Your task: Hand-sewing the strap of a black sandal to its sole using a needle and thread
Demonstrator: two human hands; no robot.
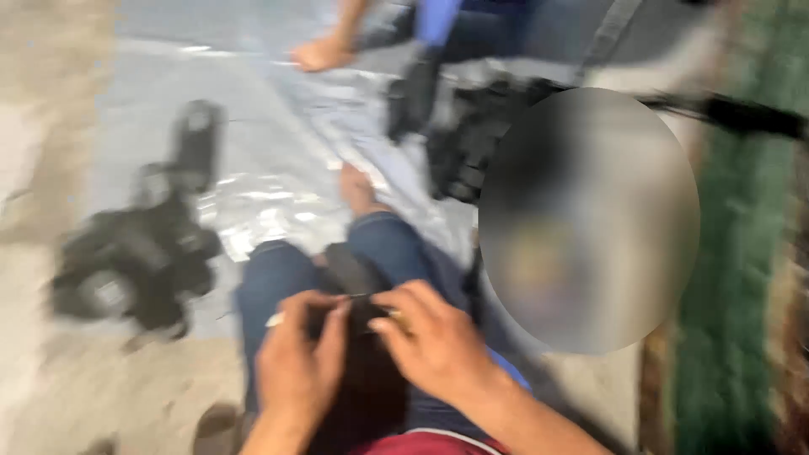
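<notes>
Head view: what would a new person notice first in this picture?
First, the left hand and the right hand meet over a small dark object on the person's lap, low in the middle. On the floor at the left lies a blurred black machine part. At the top, another person's bare foot rests on a shiny plastic sheet.

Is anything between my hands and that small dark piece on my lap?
Nothing visible. The left hand and right hand both already touch the small dark piece above the lap; blur hides the exact grip.
</notes>
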